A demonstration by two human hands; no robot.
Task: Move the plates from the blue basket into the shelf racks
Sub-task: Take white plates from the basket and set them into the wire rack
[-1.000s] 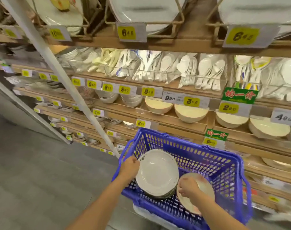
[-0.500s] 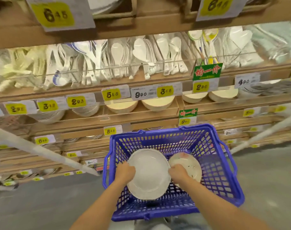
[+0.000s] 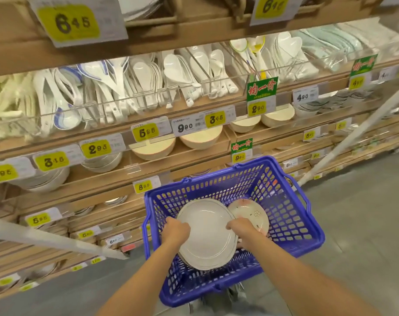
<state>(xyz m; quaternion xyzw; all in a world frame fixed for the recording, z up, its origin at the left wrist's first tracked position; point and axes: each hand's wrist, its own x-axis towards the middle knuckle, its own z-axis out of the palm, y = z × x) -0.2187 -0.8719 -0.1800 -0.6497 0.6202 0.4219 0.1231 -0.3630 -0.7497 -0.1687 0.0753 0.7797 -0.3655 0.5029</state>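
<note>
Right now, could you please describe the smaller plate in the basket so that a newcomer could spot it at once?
Find the blue basket in front of the shelves. Inside, on its left, is a stack of large white plates; the small plate lies just right of them. It alone is smaller and carries pink and dark flower marks.

Basket: blue, lattice walls. Large plate: white, thin dark rim line. Small plate: cream, pink and dark motifs. Price tags: yellow, black digits.
</note>
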